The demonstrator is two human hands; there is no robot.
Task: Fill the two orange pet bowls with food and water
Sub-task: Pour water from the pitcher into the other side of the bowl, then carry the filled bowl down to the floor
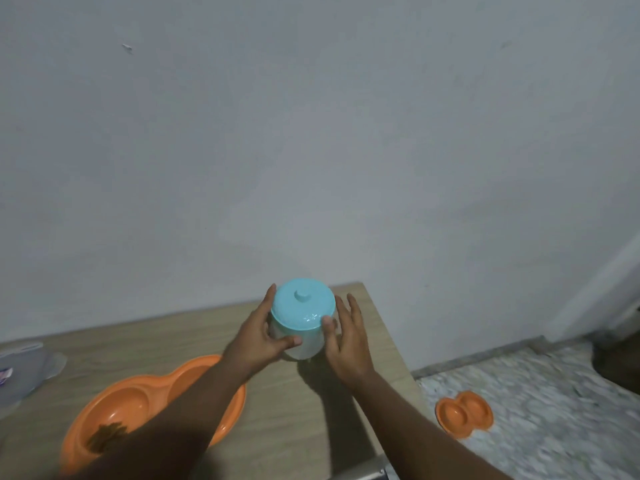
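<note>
1. Two hands flank the jar (304, 348): the left hand (258, 336) wraps its body, thumb across the front; the right hand (346, 337) lies alongside, fingers straight, thumb on the lid (303, 304)
2. White jar, turquoise knobbed lid, closed
3. Wooden worktop (311, 427) carries an orange double bowl (138, 400) with brown kibble (105, 436); a second orange bowl (464, 414) lies on the speckled floor (536, 410) below a grey wall (311, 133)

**Both hands at the jar**

The left hand (256, 337) grips the jar (308, 342), thumb laid across its near side and fingers (269, 295) wrapped round the far side. The right hand (346, 341) stands beside it, palm turned inward, fingers straight and pointing away, only the thumb touching the lid's rim. Both bare forearms reach forward from the bottom edge and converge.
</note>
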